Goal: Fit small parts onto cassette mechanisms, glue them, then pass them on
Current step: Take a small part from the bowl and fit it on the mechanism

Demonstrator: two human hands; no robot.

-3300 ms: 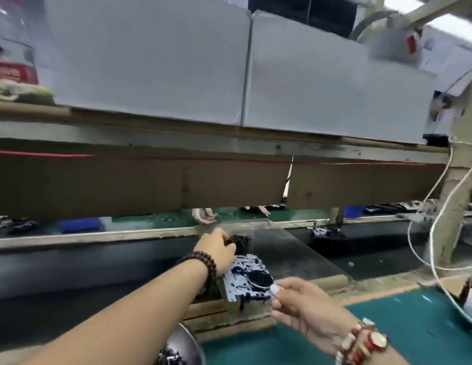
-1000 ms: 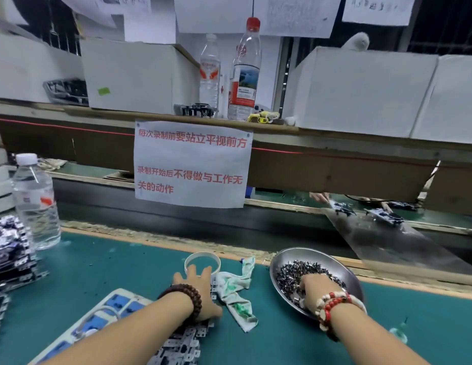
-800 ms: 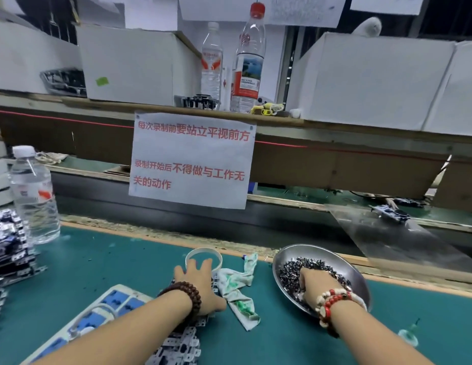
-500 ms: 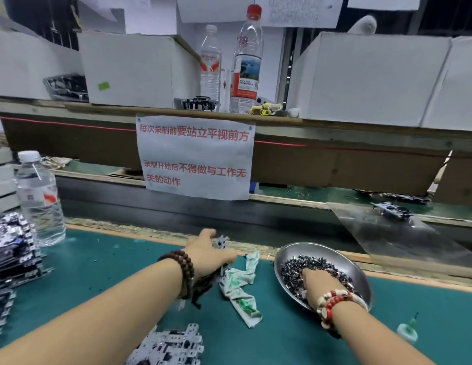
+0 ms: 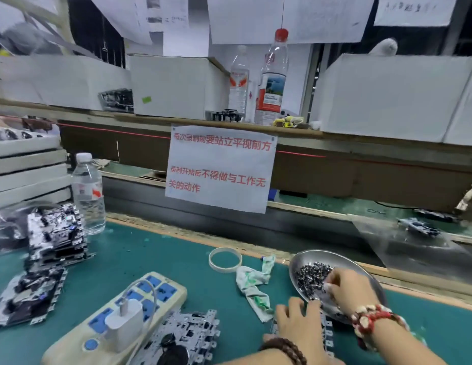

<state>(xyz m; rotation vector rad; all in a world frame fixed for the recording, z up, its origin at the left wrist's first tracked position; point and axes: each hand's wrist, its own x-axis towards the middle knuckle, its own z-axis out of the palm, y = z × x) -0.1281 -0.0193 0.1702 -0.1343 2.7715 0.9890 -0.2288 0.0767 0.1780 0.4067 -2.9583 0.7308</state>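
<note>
The right hand (image 5: 347,288) is reaching into the metal dish (image 5: 361,270) of small parts (image 5: 310,276), its grip narrow, fingertips pinching among them. The left hand (image 5: 299,327) is holding a cassette mechanism (image 5: 328,330) on the green worktop (image 5: 150,254), near the dish.

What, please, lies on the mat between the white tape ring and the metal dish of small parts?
A crumpled white-and-green cloth lies between the tape ring and metal dish, in the head view.
</note>
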